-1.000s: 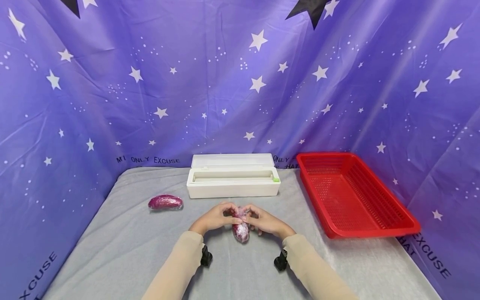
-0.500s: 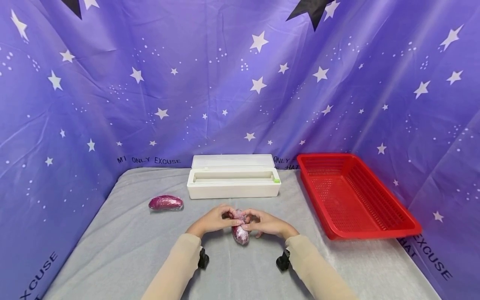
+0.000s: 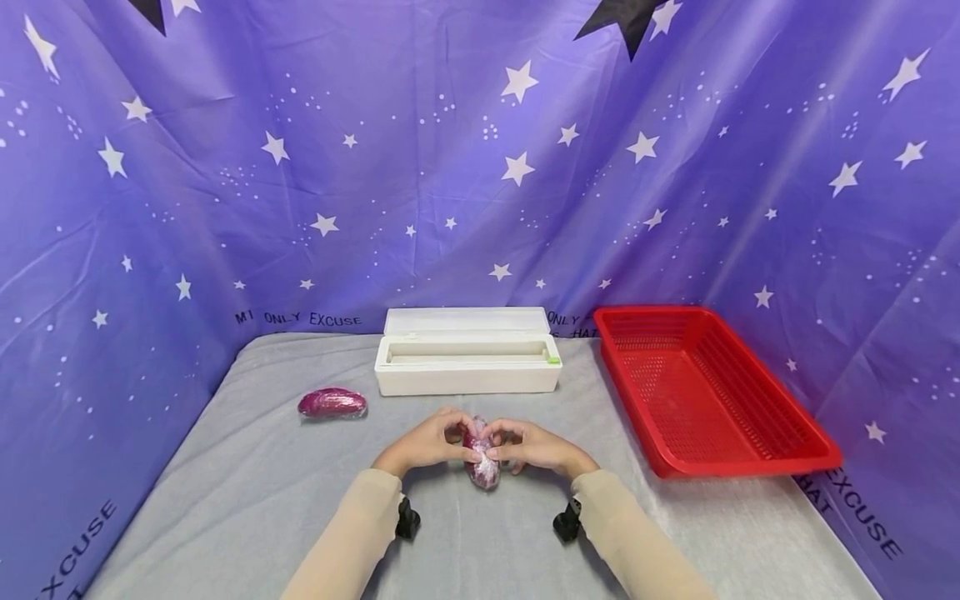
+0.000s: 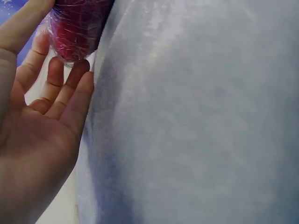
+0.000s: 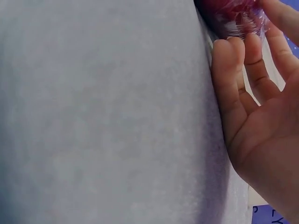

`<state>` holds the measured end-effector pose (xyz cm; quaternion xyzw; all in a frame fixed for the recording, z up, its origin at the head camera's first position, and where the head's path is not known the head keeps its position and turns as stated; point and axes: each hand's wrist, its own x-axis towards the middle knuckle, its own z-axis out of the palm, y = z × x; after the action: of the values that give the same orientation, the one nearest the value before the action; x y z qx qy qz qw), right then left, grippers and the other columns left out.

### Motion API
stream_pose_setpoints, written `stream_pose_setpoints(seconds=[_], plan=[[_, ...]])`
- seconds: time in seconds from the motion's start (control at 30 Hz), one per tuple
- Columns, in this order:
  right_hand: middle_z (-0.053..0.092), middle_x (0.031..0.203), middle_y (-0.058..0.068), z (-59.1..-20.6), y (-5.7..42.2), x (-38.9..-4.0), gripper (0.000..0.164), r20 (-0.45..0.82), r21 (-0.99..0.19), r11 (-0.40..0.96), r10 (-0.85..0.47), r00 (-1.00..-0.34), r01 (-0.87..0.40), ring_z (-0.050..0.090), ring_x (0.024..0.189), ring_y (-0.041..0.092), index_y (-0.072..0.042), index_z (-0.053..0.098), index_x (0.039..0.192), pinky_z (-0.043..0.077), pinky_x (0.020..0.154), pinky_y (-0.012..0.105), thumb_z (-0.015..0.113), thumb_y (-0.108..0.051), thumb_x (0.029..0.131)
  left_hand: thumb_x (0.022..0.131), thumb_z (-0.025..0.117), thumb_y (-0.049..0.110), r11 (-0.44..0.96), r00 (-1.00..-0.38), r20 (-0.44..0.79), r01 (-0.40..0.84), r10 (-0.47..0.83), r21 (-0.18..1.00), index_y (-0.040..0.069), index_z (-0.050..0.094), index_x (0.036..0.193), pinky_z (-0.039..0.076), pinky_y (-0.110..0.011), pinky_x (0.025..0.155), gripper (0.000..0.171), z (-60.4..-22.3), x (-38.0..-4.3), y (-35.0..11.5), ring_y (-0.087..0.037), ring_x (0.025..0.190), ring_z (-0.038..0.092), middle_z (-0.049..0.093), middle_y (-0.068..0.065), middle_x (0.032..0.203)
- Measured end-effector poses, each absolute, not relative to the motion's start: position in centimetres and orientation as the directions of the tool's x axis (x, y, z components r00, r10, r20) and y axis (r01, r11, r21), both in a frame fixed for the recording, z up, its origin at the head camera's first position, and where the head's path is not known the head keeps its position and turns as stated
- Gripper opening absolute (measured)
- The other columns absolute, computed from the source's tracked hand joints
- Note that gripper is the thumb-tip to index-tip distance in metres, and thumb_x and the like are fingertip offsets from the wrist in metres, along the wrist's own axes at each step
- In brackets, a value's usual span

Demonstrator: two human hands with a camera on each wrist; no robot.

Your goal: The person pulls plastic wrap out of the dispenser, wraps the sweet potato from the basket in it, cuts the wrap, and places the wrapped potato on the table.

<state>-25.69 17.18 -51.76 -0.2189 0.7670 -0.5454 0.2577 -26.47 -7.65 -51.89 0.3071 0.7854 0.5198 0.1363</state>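
Observation:
An oblong purple-red item [image 3: 483,475] wrapped in cling film lies in front of the person, its long side pointing away; its kind does not show. My left hand [image 3: 429,440] grips it from the left, thumb on top and fingers curled at its far side. From the right, my right hand [image 3: 532,446] pinches it the same way, both thumbs close together on the film. In the left wrist view, the clear film [image 4: 74,42] shows wrinkled over the item's end above the fingertips. The right wrist view shows the item's wrapped end [image 5: 238,18] at the top, by the fingers.
A second film-wrapped purple-red item [image 3: 332,403] lies at the left. Behind the hands stands a white cling film dispenser [image 3: 467,382], lid up, with a green tab at its right. A red perforated basket [image 3: 660,446] stands at the right on the grey cloth [image 3: 247,500].
The thumbs have shifted slightly on the film, and the hands have moved a little toward the person. Both hands keep hold of the wrapped item.

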Motion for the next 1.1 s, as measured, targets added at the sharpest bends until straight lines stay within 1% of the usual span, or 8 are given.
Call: stream_pose_setpoints(seconds=[0.13, 0.2, 0.4, 0.57, 0.7, 0.9, 0.97, 1.1], plan=[[0.058, 0.106, 0.007, -51.67, 17.21, -25.72, 0.027, -0.147, -0.946, 0.317, -0.617, -0.773, -0.074, 0.056, 0.09, 0.02, -0.014, 0.067, 0.12, 0.055, 0.067, 0.037, 0.07, -0.023, 0.095, 0.082, 0.083, 0.007, 0.19, -0.752, 0.149, 0.344, 0.642, 0.919, 0.003, 0.055, 0.113, 0.048, -0.042, 0.101, 0.042, -51.99, -26.63, -7.75, -0.026, 0.106, 0.053, 0.053, -0.014, 0.111], [0.06, 0.106, 0.006, -51.65, 17.22, -25.71, 0.027, -0.144, -0.944, 0.32, -0.623, -0.769, -0.083, 0.057, 0.09, 0.02, -0.013, 0.068, 0.12, 0.055, 0.067, 0.037, 0.07, -0.023, 0.095, 0.082, 0.082, 0.005, 0.165, -0.741, 0.162, 0.347, 0.652, 0.923, 0.002, 0.053, 0.113, 0.047, -0.044, 0.101, 0.043, -52.01, -26.67, -7.77, -0.028, 0.105, 0.053, 0.053, -0.015, 0.109], [0.066, 0.114, 0.002, -51.58, 17.15, -25.77, 0.025, -0.145, -0.938, 0.332, -0.633, -0.76, -0.098, 0.059, 0.092, 0.018, -0.013, 0.072, 0.12, 0.055, 0.068, 0.035, 0.068, -0.022, 0.097, 0.083, 0.084, 0.014, 0.262, -0.758, 0.125, 0.368, 0.64, 0.892, 0.007, 0.061, 0.096, 0.048, -0.041, 0.097, 0.028, -51.95, -26.69, -7.83, -0.021, 0.103, 0.048, 0.05, -0.008, 0.106], [0.065, 0.111, 0.002, -51.71, 17.07, -25.78, 0.025, -0.132, -0.944, 0.314, -0.645, -0.753, -0.103, 0.059, 0.09, 0.017, -0.008, 0.071, 0.118, 0.054, 0.066, 0.032, 0.067, -0.021, 0.097, 0.083, 0.084, 0.015, 0.295, -0.775, 0.095, 0.347, 0.625, 0.89, 0.009, 0.065, 0.094, 0.046, -0.039, 0.095, 0.022, -52.02, -26.72, -7.81, -0.02, 0.102, 0.048, 0.052, -0.005, 0.105], [0.059, 0.103, 0.007, -51.85, 17.09, -25.77, 0.033, -0.123, -0.962, 0.263, -0.655, -0.745, -0.072, 0.058, 0.085, 0.019, -0.004, 0.054, 0.122, 0.054, 0.066, 0.032, 0.068, -0.019, 0.097, 0.084, 0.083, 0.016, 0.304, -0.782, 0.077, 0.328, 0.618, 0.894, 0.009, 0.068, 0.097, 0.047, -0.038, 0.098, 0.021, -52.09, -26.68, -7.85, -0.019, 0.104, 0.049, 0.053, -0.005, 0.107], [0.055, 0.108, 0.01, -51.94, 17.23, -25.78, 0.068, -0.141, -0.97, 0.24, -0.67, -0.729, -0.033, 0.057, 0.09, 0.021, -0.017, 0.031, 0.156, 0.055, 0.069, 0.034, 0.066, -0.018, 0.098, 0.085, 0.082, 0.019, 0.321, -0.792, 0.042, 0.295, 0.609, 0.9, 0.01, 0.068, 0.099, 0.046, -0.038, 0.092, 0.022, -52.0, -26.54, -7.92, -0.021, 0.101, 0.049, 0.052, -0.006, 0.107], [0.054, 0.11, 0.01, -51.92, 17.31, -25.76, 0.066, -0.149, -0.967, 0.252, -0.676, -0.721, -0.036, 0.055, 0.093, 0.02, -0.016, 0.033, 0.157, 0.055, 0.071, 0.034, 0.064, -0.019, 0.099, 0.085, 0.082, 0.02, 0.322, -0.796, 0.028, 0.277, 0.604, 0.905, 0.01, 0.067, 0.099, 0.045, -0.038, 0.093, 0.023, -51.97, -26.5, -7.94, -0.021, 0.101, 0.05, 0.052, -0.006, 0.108], [0.057, 0.115, 0.009, -52.01, 17.32, -25.71, 0.054, -0.164, -0.961, 0.275, -0.654, -0.739, -0.029, 0.056, 0.094, 0.019, -0.014, 0.048, 0.15, 0.055, 0.071, 0.036, 0.065, -0.021, 0.099, 0.085, 0.082, 0.019, 0.305, -0.798, 0.019, 0.252, 0.602, 0.918, 0.008, 0.066, 0.097, 0.045, -0.039, 0.1, 0.023, -52.06, -26.52, -7.94, -0.02, 0.105, 0.051, 0.051, -0.007, 0.111]])
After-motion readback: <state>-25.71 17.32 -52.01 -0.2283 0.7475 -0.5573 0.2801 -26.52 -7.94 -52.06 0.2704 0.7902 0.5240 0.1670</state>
